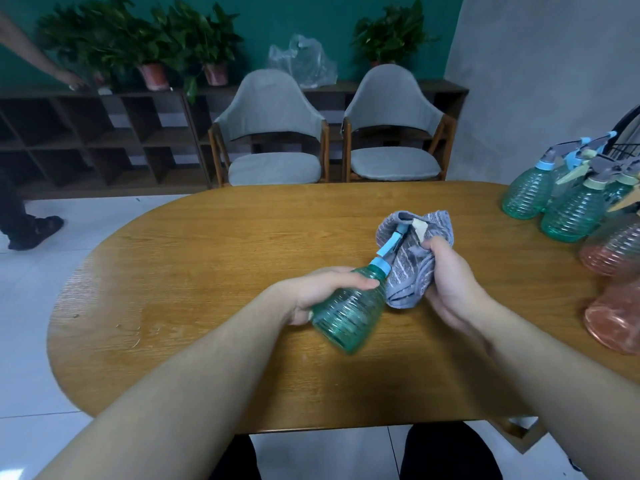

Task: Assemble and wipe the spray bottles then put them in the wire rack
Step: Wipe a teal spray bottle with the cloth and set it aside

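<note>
The left hand (322,289) wraps the body of a green spray bottle (349,313), tilting it over the table (207,271), seemingly so its head meets the cloth; the right hand (450,282) clutches a grey cloth (412,268) bunched round the trigger head, likely wiping; finished bottles (571,209) cluster near the wire rack (623,147) far right

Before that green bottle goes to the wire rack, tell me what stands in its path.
The green bottle is in the left hand. Standing green bottles and pink bottles crowd the table in front of the wire rack.
</note>
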Available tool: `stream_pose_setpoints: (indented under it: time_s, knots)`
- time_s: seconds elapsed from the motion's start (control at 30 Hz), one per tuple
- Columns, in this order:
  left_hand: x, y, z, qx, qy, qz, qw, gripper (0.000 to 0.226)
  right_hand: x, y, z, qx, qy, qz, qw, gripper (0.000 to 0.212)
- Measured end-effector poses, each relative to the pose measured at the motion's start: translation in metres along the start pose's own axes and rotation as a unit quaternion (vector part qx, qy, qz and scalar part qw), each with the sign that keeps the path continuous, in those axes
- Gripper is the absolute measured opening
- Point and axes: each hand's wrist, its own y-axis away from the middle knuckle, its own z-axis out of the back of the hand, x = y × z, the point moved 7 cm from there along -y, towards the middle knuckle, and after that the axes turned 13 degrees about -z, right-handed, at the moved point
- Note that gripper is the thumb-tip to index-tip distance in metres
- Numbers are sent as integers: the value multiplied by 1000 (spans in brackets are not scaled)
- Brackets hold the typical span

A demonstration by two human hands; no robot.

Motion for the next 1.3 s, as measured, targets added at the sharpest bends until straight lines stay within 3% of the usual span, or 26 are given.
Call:
stream_pose_setpoints:
  time_s: [0.27, 0.37, 0.5, 0.57, 0.67, 0.97, 1.1, 1.3]
  knots:
    - [18, 10, -8, -16, 177, -21, 984, 47, -24, -3, -5, -47, 130, -32, 990, 29]
    - [24, 11, -10, -26, 199, -30, 979, 47, -21, 4, -7, -70, 108, -44, 991, 22]
    - [30, 14, -11, -11, 232, -54, 971, 73, -10, 5, -14, -68, 151, -35, 986, 23]
    - [32, 15, -10, -3, 258, -64, 964, 80, 2, 7, -18, -77, 247, 11, 966, 27]
    - [33, 15, -7, -20, 301, -75, 950, 60, 11, 9, -27, -62, 310, 38, 948, 29]
    - [33, 15, -4, -69, 309, -79, 945, 43, 3, 28, -84, -46, 348, 84, 933, 27]
    - [31, 18, -5, -71, 313, -74, 944, 40, -9, 35, -96, -34, 404, 100, 908, 64]
    - [32, 17, -4, -76, 323, -63, 941, 47, -6, 42, -99, -11, 460, 149, 875, 53]
